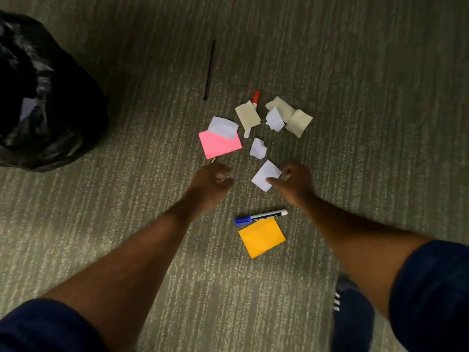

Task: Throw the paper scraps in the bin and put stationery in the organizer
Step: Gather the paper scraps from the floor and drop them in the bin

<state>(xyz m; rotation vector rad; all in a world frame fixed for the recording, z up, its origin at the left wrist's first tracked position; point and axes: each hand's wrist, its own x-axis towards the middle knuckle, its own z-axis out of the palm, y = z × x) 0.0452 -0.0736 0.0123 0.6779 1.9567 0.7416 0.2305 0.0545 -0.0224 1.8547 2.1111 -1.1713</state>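
Note:
Paper scraps lie scattered on the carpet: a pink one [219, 144] with a white piece [223, 127] on it, several beige ones [248, 115], small white ones [258, 148] and an orange one [261, 237]. My right hand [295, 180] pinches a white scrap [266, 175] between thumb and fingers. My left hand [213, 180] hovers just below the pink scrap, fingers curled, holding nothing visible. A blue-capped marker [261, 216] lies beside the orange scrap. A red-capped marker [255, 100] is partly under a beige scrap. A thin black pen [210, 69] lies farther away.
A bin lined with a black plastic bag [43, 97] stands at the far left. My foot in a dark shoe [342, 288] shows at the lower right. Grey-green striped carpet [355, 72] covers the floor. No organizer is in view.

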